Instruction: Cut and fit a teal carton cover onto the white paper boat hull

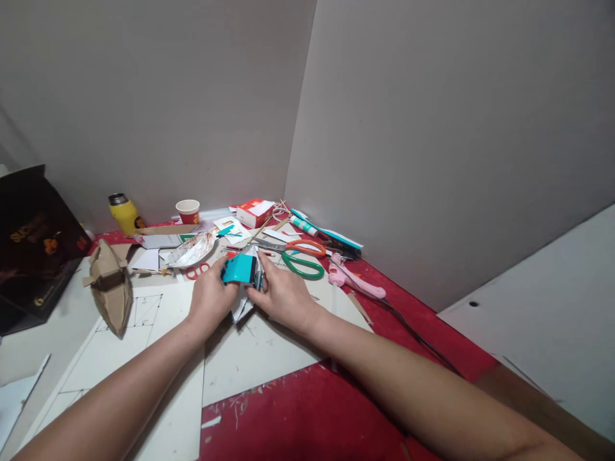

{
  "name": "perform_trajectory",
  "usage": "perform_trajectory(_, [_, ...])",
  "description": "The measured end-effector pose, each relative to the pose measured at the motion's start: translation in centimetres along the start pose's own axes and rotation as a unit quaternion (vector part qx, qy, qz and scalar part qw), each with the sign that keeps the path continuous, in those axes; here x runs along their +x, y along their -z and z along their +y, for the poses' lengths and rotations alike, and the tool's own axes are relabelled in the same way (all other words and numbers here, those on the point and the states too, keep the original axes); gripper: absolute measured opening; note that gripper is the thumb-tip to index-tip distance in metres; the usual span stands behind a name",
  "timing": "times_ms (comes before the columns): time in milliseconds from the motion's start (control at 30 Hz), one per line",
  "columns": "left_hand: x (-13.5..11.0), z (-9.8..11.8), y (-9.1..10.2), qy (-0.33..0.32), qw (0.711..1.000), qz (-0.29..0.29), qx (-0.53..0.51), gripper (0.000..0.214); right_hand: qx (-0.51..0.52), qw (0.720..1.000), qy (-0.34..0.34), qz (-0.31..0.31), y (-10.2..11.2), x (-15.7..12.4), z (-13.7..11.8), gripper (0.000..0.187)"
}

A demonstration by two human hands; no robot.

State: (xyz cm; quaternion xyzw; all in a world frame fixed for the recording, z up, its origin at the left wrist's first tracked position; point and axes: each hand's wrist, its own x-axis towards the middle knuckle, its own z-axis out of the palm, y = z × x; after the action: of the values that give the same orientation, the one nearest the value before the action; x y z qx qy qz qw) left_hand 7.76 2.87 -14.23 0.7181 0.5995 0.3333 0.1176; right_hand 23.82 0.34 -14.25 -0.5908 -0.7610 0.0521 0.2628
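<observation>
So from the left: left forearm (125,387) slants up and inward, left hand (211,294) clamped on the blue-and-white piece (240,269), some fingertips hidden. Piece sits between both hands, above the white board (250,365). Right hand (286,291) pinches its other side, right forearm (408,384) angled in. Looks like a two-handed steadying step; next move probably calls for light, even pressure.

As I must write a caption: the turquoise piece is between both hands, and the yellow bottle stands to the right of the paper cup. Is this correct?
Not quite: the head view shows the yellow bottle to the left of the paper cup. The turquoise piece is between the left hand and right hand.
</observation>
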Motion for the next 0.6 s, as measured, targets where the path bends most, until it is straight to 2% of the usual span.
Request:
perform_trajectory(167, [-0.1, 0.3, 0.1, 0.013, 0.999, -0.023, 0.017, 0.053, 0.015, 1.0, 0.003, -0.005, -0.5, 0.2, 0.0, 0.069])
perform_trajectory(267, [-0.2, 1.0, 0.9, 0.026, 0.998, -0.045, 0.019, 0.06, 0.023, 1.0, 0.005, 0.01, -0.5, 0.4, 0.2, 0.064])
perform_trajectory(367, [0.1, 1.8, 2.7, 0.006, 0.997, -0.077, 0.0, 0.079, 0.033, 0.999, 0.01, 0.041, -0.1, 0.5, 0.4, 0.061])
perform_trajectory(467, [0.6, 2.5, 5.6, -0.025, 0.981, -0.159, -0.109, 0.101, 0.05, 0.995, 0.028, 0.082, 0.7, 0.6, 0.7, 0.058])
perform_trajectory(533, [1.0, 2.9, 7.4, -0.016, 0.95, -0.206, -0.233, 0.089, 0.064, 0.991, 0.048, 0.107, 1.3, 0.7, 0.8, 0.057])
perform_trajectory(600, [1.2, 3.2, 8.7, 0.008, 0.918, -0.218, -0.331, 0.059, 0.081, 0.984, 0.086, 0.133, 1.8, 0.7, 1.0, 0.054])
